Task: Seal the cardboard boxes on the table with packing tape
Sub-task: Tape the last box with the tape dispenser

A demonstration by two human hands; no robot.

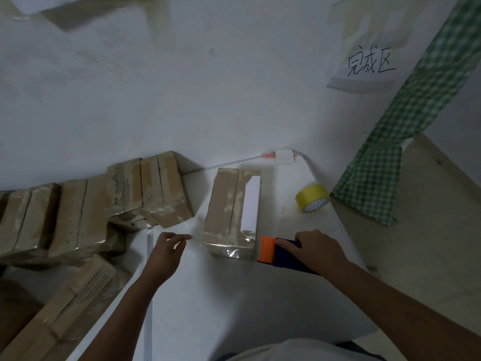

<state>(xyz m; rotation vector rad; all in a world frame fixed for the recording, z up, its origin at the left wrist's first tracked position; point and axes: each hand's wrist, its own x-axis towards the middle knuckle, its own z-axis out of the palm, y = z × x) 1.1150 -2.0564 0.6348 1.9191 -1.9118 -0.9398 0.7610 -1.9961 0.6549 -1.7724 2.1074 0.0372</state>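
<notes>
Our right hand [316, 250], low and right of centre, curls around the blue-and-orange tape dispenser [282, 254], whose orange end sits just beside the near right corner of the cardboard box [233, 212] at mid-frame on the white counter [234, 295]. Our left hand [166, 252] hovers left of the box, fingers loosely bent, holding nothing. Unsteadied, the box could slide as we pull, leaving the tape crooked or wrinkled. More boxes [78, 212] crowd the left; a yellow tape roll [312, 198] lies at right.
</notes>
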